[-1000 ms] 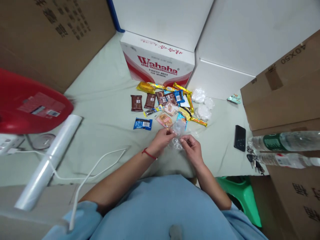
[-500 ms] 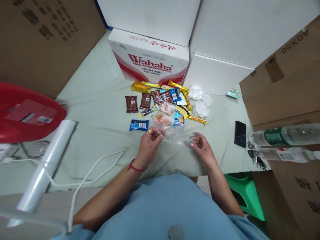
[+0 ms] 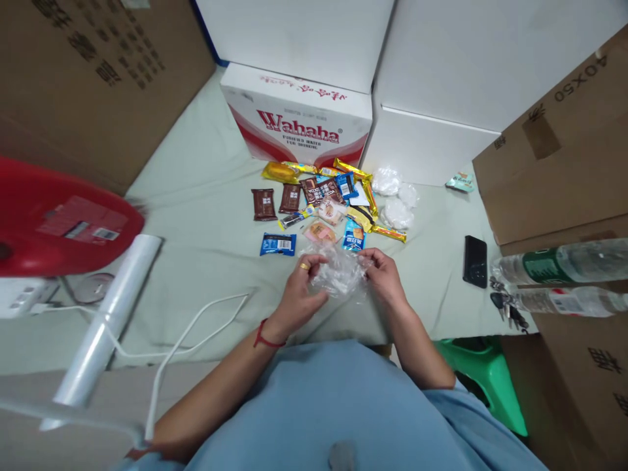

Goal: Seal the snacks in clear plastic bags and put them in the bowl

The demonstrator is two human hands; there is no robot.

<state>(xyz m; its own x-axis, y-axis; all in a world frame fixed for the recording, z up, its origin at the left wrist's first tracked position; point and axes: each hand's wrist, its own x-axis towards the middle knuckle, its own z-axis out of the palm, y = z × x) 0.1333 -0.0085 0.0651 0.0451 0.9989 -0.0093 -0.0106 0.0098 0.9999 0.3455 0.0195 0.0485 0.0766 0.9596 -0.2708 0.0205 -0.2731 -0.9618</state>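
Note:
A crumpled clear plastic bag point(image 3: 341, 271) spreads between my two hands at the front of the table. My right hand point(image 3: 385, 276) pinches its right edge between thumb and fingers. At the left side of the plastic, my left hand point(image 3: 300, 288) has its thumb and curled fingers apart; the fingertips touch the film. Just beyond lie several wrapped snacks: a blue packet point(image 3: 277, 244), a round pink-wrapped biscuit point(image 3: 320, 231), a light-blue packet point(image 3: 354, 235) and brown cocoa packets point(image 3: 263, 205). Bundles of clear plastic point(image 3: 397, 212) rest to their right.
A Wahaha water carton point(image 3: 299, 121) stands behind the snacks. On the right are a phone point(image 3: 475, 261), keys point(image 3: 507, 311) and two plastic bottles point(image 3: 569, 261). A plastic roll point(image 3: 105, 327), white cable point(image 3: 210, 301) and red object point(image 3: 63, 222) lie left. A green stool point(image 3: 490, 379) stands below.
My right hand has moved left and taken hold of the plastic. My left thumb has parted from its fingers. The plastic is now spread and bunched between both hands.

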